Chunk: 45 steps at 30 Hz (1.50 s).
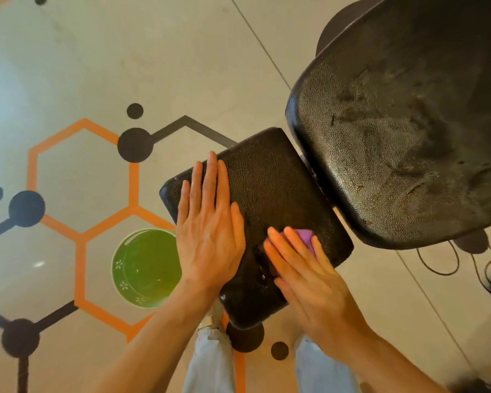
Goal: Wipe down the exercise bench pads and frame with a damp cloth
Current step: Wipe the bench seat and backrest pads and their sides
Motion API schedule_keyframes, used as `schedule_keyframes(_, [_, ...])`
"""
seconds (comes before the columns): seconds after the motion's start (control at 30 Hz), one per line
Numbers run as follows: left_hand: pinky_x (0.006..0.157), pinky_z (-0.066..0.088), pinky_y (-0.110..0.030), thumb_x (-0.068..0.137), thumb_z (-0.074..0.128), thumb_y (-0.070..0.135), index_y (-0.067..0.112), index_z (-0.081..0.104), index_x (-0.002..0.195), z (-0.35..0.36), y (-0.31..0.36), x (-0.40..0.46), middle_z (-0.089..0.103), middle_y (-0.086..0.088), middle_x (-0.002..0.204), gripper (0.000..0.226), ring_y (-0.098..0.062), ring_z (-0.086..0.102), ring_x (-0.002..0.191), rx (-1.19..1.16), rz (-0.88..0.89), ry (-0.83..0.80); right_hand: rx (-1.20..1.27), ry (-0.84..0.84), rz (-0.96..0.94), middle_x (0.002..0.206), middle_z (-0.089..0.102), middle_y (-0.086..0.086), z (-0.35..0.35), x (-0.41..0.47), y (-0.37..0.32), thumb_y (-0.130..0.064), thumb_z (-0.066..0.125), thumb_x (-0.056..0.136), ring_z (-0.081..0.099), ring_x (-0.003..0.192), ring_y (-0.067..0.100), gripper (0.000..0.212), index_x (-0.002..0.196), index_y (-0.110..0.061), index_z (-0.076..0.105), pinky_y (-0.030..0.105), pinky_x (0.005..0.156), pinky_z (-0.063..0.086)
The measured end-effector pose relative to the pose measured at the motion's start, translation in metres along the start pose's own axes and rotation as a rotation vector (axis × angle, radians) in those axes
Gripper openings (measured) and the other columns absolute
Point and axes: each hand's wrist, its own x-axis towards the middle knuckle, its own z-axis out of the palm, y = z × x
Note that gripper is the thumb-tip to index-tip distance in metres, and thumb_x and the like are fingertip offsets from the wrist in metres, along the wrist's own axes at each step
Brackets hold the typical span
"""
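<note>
**Inspector:** State the position of both hands.

**Assistant:** The left hand lies flat, fingers straight and together, on the seat pad toward its nine o'clock edge. Its grip holds nothing; it only bears down. The right hand is also flat, fingers extended, pressing the purple cloth against the pad at about five o'clock. Nothing is curled round the cloth; it is pinned under the fingers, with one corner showing past the fingertips.

**Inspector:** And the rest of the bench?

**Assistant:** The back pad sits at two o'clock, marked with smears. The frame is mostly hidden beneath the pads. A green bucket stands on the floor at eight o'clock, just beside the seat pad, apparently with water in it, though the view is too glary to be sure.

**Inspector:** Risks from here?

**Assistant:** Three, in my judgement. The cloth, held by pressure alone, may bunch or slip out on a fast stroke. A wet pad could let the bracing left hand slide off the edge. The bucket stands close to the person's feet, so a step sideways could tip it.
</note>
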Motion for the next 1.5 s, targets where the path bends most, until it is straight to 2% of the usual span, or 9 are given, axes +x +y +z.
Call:
schedule_keyframes(0.2, [0.127, 0.008, -0.042, 0.102, 0.029, 0.029, 0.007, 0.017, 0.158, 0.0, 0.0, 0.001, 0.012, -0.009, 0.167, 0.061, -0.023, 0.006, 0.155, -0.001, 0.008, 0.016, 0.058, 0.172, 0.22, 0.16, 0.018, 0.002, -0.013, 0.129, 0.026, -0.028, 0.027, 0.103, 0.008, 0.149, 0.019, 0.049, 0.15, -0.014, 0.026, 0.047, 0.121, 0.009])
schedule_keyframes(0.4, [0.126, 0.008, -0.041, 0.101, 0.027, 0.03, 0.008, 0.015, 0.158, -0.001, -0.001, 0.0, 0.01, -0.009, 0.167, 0.062, -0.024, 0.006, 0.155, -0.019, 0.006, -0.006, 0.025, 0.065, 0.217, 0.16, 0.017, -0.002, 0.014, 0.004, -0.043, -0.029, 0.028, 0.101, 0.01, 0.149, 0.017, 0.051, 0.15, -0.017, 0.028, 0.048, 0.117, 0.022])
schedule_keyframes(0.57, [0.126, -0.001, -0.037, 0.104, 0.021, 0.033, 0.01, 0.01, 0.159, -0.007, -0.004, 0.001, 0.004, -0.008, 0.168, 0.061, -0.022, 0.0, 0.155, -0.087, 0.034, -0.035, 0.074, 0.181, 0.4, 0.161, 0.014, 0.003, -0.004, 0.085, 0.006, -0.028, 0.026, 0.103, 0.004, 0.149, 0.018, 0.05, 0.15, -0.012, 0.024, 0.045, 0.122, 0.008])
schedule_keyframes(0.73, [0.126, 0.002, -0.042, 0.105, 0.025, 0.029, 0.012, 0.013, 0.159, -0.018, -0.028, 0.003, 0.006, -0.006, 0.168, 0.058, -0.022, 0.0, 0.155, -0.111, 0.332, -0.106, 0.075, 0.312, 0.686, 0.16, 0.017, 0.009, 0.026, 0.058, -0.074, -0.023, 0.029, 0.103, 0.006, 0.149, 0.023, 0.049, 0.15, -0.009, 0.025, 0.046, 0.121, 0.012])
schedule_keyframes(0.87, [0.126, 0.013, -0.047, 0.104, 0.016, 0.034, 0.012, 0.016, 0.159, -0.015, -0.038, 0.012, 0.01, -0.007, 0.167, 0.059, -0.025, 0.006, 0.155, -0.065, 0.447, -0.167, 0.028, 0.182, 0.523, 0.158, 0.023, 0.007, 0.036, 0.02, -0.101, -0.028, 0.029, 0.1, 0.013, 0.148, 0.022, 0.051, 0.149, -0.012, 0.029, 0.043, 0.119, 0.014])
schedule_keyframes(1.07, [0.126, 0.009, -0.043, 0.104, 0.015, 0.034, 0.012, 0.016, 0.159, -0.012, -0.035, 0.01, 0.011, -0.005, 0.167, 0.059, -0.023, 0.005, 0.154, -0.047, 0.435, -0.147, 0.043, 0.378, 1.025, 0.161, 0.011, 0.008, 0.019, 0.062, -0.037, -0.031, 0.017, 0.102, 0.005, 0.149, 0.021, 0.054, 0.152, -0.01, 0.017, 0.046, 0.122, 0.01])
schedule_keyframes(1.23, [0.125, 0.013, -0.044, 0.104, 0.021, 0.03, 0.01, 0.022, 0.157, -0.011, -0.036, 0.01, 0.017, -0.008, 0.166, 0.057, -0.025, 0.012, 0.154, -0.045, 0.449, -0.116, 0.077, 0.28, 0.711, 0.158, 0.024, 0.006, 0.037, 0.015, -0.119, -0.03, 0.027, 0.102, 0.015, 0.148, 0.02, 0.052, 0.149, -0.01, 0.028, 0.042, 0.119, 0.018])
schedule_keyframes(1.37, [0.126, 0.01, -0.042, 0.105, 0.017, 0.033, 0.011, 0.021, 0.158, -0.009, -0.037, 0.011, 0.016, -0.007, 0.166, 0.058, -0.024, 0.011, 0.154, -0.027, 0.45, -0.111, 0.03, 0.333, 0.957, 0.16, 0.015, 0.008, 0.012, 0.043, -0.023, -0.026, 0.021, 0.103, 0.008, 0.149, 0.021, 0.051, 0.151, -0.01, 0.022, 0.047, 0.121, 0.014])
schedule_keyframes(1.5, [0.125, 0.007, -0.039, 0.105, 0.018, 0.033, 0.011, 0.022, 0.158, -0.009, -0.036, 0.012, 0.017, -0.006, 0.166, 0.057, -0.024, 0.011, 0.154, -0.012, 0.449, -0.098, -0.05, 0.375, 0.953, 0.157, 0.025, 0.013, 0.051, 0.041, -0.111, -0.022, 0.033, 0.102, 0.014, 0.148, 0.027, 0.048, 0.147, -0.006, 0.033, 0.047, 0.118, 0.021])
